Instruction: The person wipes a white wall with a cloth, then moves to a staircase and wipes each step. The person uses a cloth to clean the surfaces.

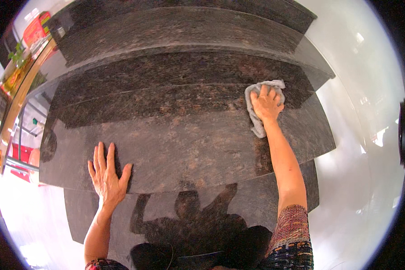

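Observation:
My right hand [267,104] presses a crumpled grey cloth [255,124] onto the tread of a dark, polished stone step [184,148]. Its fingers are bent over the cloth, whose edges stick out past the hand on several sides. My right arm reaches far forward, toward the right end of the step. Closer to me on the left, my left hand [107,177] rests palm down near the front edge of the same step. Its fingers are stretched out and the thumb is spread, with nothing held.
More stone steps [189,27] rise ahead, and a lower step [301,180] lies nearer me, showing a dark reflection. A glossy white wall [369,76] borders the right side. At the left stand a wood-edged table [20,96], a green plant [18,56] and red items [24,157].

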A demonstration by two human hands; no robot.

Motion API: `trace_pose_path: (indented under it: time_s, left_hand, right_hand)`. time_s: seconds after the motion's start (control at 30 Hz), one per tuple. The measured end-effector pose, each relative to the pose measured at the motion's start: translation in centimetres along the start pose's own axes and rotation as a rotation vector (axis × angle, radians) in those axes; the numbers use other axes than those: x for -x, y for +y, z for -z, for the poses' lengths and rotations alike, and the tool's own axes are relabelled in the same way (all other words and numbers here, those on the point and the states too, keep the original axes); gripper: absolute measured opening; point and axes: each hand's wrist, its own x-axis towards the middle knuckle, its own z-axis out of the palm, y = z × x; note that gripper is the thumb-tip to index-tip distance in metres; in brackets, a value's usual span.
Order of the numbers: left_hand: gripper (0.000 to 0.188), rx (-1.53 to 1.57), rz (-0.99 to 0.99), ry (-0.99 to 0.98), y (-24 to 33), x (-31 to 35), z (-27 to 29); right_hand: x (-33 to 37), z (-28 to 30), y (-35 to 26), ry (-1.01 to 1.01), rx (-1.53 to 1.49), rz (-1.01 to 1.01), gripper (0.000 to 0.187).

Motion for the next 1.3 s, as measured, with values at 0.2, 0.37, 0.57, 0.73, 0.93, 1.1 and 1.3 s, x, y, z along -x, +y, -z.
trace_pose_path:
  time_s: [0.2, 0.37, 0.57, 0.73, 0.93, 1.1, 1.3]
  left_hand:
    - [0.065, 0.036, -0.027, 0.067, -0.2, 0.2, -0.1]
    - [0.063, 0.070, -0.040, 0.109, -0.6, 0.4, -0.1]
    - [0.075, 0.149, -0.041, 0.076, -1.2, 0.2, -0.4]
    - [0.059, 0.404, -0.092, 0.266, -2.6, 0.3, -0.9]
    - [0.046, 0.235, -0.010, 0.150, -2.8, -0.1, -1.6]
    - [0.043, 0.051, 0.000, 0.113, -2.8, 0.0, -1.8]
    - [0.044, 0.023, -0.044, 0.124, -3.9, -0.3, -2.4]
  right_hand:
    - [5.9, -0.3, -10.9, -0.067, -0.001, 0.244, 0.064]
    - [11.1, -0.8, -18.4, 0.054, -0.129, 0.504, 0.055]
    - [18.4, -1.1, -24.8, 0.021, -0.294, 0.997, 0.053]
    - [25.7, 0.7, -23.6, -0.183, -0.443, 1.337, 0.059]
    - [24.5, 2.2, -13.0, -0.151, -0.488, 1.454, 0.065]
    - [21.4, 3.7, -2.8, 0.036, -0.330, 1.306, 0.060]
    - [17.9, 5.2, 6.6, 0.113, -0.227, 1.183, 0.064]
